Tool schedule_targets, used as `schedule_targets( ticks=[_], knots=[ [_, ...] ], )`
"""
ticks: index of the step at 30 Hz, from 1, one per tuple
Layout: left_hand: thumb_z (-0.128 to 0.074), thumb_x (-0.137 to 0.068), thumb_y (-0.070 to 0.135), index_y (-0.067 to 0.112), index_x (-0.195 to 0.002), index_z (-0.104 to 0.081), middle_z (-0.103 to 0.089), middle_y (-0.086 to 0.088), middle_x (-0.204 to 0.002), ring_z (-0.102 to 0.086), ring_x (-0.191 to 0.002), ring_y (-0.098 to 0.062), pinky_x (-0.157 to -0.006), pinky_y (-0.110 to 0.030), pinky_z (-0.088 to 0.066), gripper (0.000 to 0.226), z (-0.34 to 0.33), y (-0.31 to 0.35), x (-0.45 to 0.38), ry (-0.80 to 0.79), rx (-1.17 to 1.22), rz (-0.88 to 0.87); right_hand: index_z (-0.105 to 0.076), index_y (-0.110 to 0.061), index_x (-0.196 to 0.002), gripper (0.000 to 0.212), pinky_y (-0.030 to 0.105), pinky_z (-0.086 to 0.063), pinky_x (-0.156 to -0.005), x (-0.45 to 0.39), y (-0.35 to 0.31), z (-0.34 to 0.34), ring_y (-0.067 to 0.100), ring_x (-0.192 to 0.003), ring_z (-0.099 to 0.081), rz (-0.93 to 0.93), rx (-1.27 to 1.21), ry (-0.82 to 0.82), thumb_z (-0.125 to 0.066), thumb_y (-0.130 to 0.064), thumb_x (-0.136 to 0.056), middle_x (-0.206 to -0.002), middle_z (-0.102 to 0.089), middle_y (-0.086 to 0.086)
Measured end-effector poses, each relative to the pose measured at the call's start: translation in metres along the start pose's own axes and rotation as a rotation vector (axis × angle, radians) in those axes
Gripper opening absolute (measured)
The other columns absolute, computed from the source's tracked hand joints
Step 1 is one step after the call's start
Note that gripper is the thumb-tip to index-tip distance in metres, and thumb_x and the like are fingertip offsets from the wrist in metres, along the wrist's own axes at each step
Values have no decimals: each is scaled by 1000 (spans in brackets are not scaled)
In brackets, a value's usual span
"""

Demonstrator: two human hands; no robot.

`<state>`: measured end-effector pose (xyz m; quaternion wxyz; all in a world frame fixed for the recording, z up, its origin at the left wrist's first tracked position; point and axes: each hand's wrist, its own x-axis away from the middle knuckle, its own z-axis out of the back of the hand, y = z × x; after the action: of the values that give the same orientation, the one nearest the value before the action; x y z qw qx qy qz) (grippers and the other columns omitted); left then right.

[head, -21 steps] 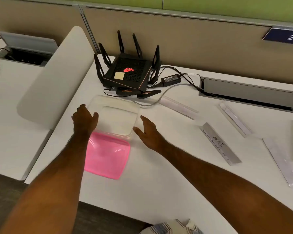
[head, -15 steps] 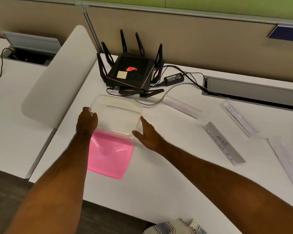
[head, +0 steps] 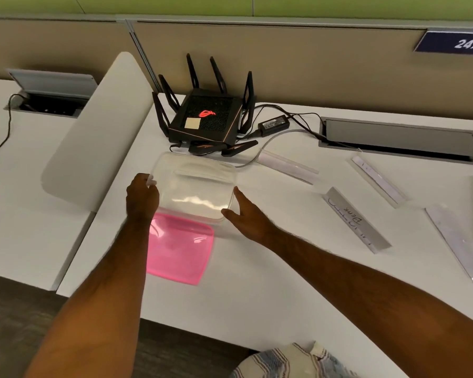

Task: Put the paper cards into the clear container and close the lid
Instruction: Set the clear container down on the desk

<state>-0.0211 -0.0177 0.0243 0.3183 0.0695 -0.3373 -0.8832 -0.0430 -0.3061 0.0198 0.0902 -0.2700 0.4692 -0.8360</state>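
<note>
Far left: a neighbouring desk w/ an open cable hatch [head: 49, 91] and a loose black cord. A rounded white divider panel [head: 93, 132] stands between that desk and the main white desk [head: 257, 282].

L hand [head: 142, 197] sits at the left edge of the clear container [head: 194, 186], fingers curled onto the rim, gripping it. The container is open-topped, w/ nothing visible inside, and sits just in front of the router. Its near edge overlaps or touches the far edge of the pink lid [head: 179, 249]; can't tell which. The lid lies flat on the desk, nearer the person and partly under the L forearm.

Behind the container: black router [head: 206, 118] w/ several upright antennas, red logo lit, yellowish sticky note on top. Power brick [head: 275, 122] just right of it, cables running toward a closed hatch [head: 399, 139] set in the desk.

R hand [head: 246, 216] is at the container's right near corner, palm open, fingers spread and extended along the side wall, thumb by the near corner. It touches the wall but isn't clamped on it.

Right of the hands, paper cards lie spread on the desk, all outside the container: one long strip [head: 287, 166] near the router cable, one w/ handwriting [head: 355, 223] further right, a third [head: 377, 181] beyond it, more [head: 459, 241] at the far right edge. Blue sign "247" [head: 452, 42] on the partition. Patterned cloth [head: 292, 362] at the bottom edge.
</note>
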Motion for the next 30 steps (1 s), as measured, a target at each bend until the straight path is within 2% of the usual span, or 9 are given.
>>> schedule_targets(
  ticks=[4,7,10,14,17,23,27,30],
  knots=[
    [-56,-93,13,10,-114,-69,-70,-10,-117,-64,-109,-32,-82,-29,-43,25,-4,11,20,18,-8,-41,-9,-19,-161,78,37,-25,-122,18,9,12,24,-149,-29,-17,-77,31,-52,-43,-101,-167,-16,1],
    [-57,-93,18,10,-113,-70,-72,-12,-112,-66,-104,-33,-81,-33,-48,25,-10,20,34,2,-21,-28,-13,-19,-161,78,41,-26,-122,32,16,22,21,-150,-28,-37,-164,76,-56,-42,-100,-166,-18,0],
    [-55,-94,22,10,-110,-69,-73,-12,-104,-68,-97,-33,-83,-38,-54,24,-18,30,52,-14,-19,-25,-16,-18,-160,78,39,-26,-123,47,25,34,18,-150,-28,-52,-219,124,-59,-41,-99,-165,-24,2],
    [-56,-94,23,9,-108,-69,-74,-10,-99,-68,-90,-28,-74,-32,-48,23,-29,45,78,-16,-2,-55,-20,-19,-159,76,39,-29,-121,69,37,51,16,-148,-32,-60,-276,168,-60,-41,-98,-163,-29,1],
    [-57,-92,25,10,-105,-68,-74,-10,-94,-70,-88,-29,-76,-35,-53,24,-38,57,96,-35,7,-59,-25,-22,-158,74,39,-31,-120,89,47,65,14,-146,-36,-62,-318,215,-62,-39,-97,-162,-32,-1],
    [-61,-80,27,14,-89,-67,-73,-4,-82,-69,-79,-27,-73,-36,-55,17,-58,79,138,-74,16,-68,-29,-27,-157,70,40,-35,-118,131,76,94,10,-143,-40,-68,-343,272,-63,-39,-96,-159,-38,-5],
    [-64,-77,30,18,-80,-63,-72,-2,-76,-69,-73,-24,-69,-37,-56,12,-71,92,167,-116,20,-81,-34,-26,-155,66,41,-38,-116,156,96,108,9,-140,-44,-69,-396,324,-65,-32,-96,-156,-42,-8],
    [-65,-74,30,18,-75,-59,-71,-1,-72,-67,-69,-23,-62,-33,-52,13,-80,103,190,-119,1,-106,-39,-26,-153,63,36,-43,-112,176,111,117,11,-136,-49,-49,-409,370,-66,-27,-96,-152,-47,-9]
  ],
)
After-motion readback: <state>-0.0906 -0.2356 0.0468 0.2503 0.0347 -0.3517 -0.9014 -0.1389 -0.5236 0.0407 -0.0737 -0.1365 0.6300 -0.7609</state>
